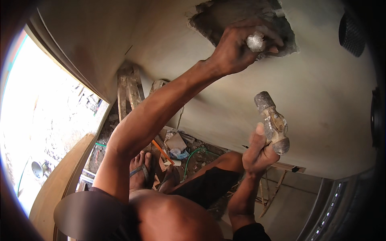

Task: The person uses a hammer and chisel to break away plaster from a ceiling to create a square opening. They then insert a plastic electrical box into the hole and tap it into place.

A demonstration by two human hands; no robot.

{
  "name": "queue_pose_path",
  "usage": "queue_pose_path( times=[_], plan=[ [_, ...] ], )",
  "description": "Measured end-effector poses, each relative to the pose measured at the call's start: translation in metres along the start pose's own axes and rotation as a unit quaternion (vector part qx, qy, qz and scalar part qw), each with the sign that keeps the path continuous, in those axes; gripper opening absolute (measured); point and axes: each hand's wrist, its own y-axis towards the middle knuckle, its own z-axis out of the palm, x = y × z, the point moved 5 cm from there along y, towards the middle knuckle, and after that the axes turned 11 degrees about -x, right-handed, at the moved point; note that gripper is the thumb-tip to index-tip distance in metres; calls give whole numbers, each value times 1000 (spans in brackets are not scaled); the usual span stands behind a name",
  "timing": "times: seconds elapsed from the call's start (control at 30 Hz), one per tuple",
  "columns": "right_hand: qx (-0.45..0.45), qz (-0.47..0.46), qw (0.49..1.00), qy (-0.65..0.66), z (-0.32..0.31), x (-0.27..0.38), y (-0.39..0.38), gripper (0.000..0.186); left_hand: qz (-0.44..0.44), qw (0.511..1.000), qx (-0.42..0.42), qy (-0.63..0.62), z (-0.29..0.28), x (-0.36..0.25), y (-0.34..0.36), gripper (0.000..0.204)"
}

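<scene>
My left hand (235,50) is up at a rough-edged hole (215,22) cut into the plastered wall, its fingers wrapped round a chisel (255,41). Only the chisel's battered, pale metal end shows; the rest is hidden by the hand and the hole. Lower and to the right, my right hand (258,156) is closed on a ball-peen hammer (276,124), thumb up along it. The worn, dusty hammer head is apart from the chisel, and its handle is mostly hidden by the hand.
A bright opening (48,108) lies on the left beside a curved wooden board (60,188). Wooden planks (130,88) lean below the wall. Rubble, a green hose (191,158) and an orange strip (163,152) lie near my feet (140,168). A dark mesh fitting (352,35) sits at upper right.
</scene>
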Motion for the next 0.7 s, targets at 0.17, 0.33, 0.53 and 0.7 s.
queue_pose_path(
  times=[0.17, 0.33, 0.53, 0.7],
  plan=[
    [13, 7, 1000, 16, -3, -5, 3, 14, -92, 994, -4, -67, 8, 6, -5, 26],
    [17, -52, 998, -9, -5, 6, 16, 14, -46, 998, 32, -32, 6, 5, 4, 28],
    [45, -211, 972, -97, 14, 37, 56, 19, -146, 983, 84, 68, 10, -1, 4, 31],
    [59, -238, 960, -138, 6, 52, 69, 19, -73, 995, 69, 30, 11, 0, 0, 27]
  ],
)
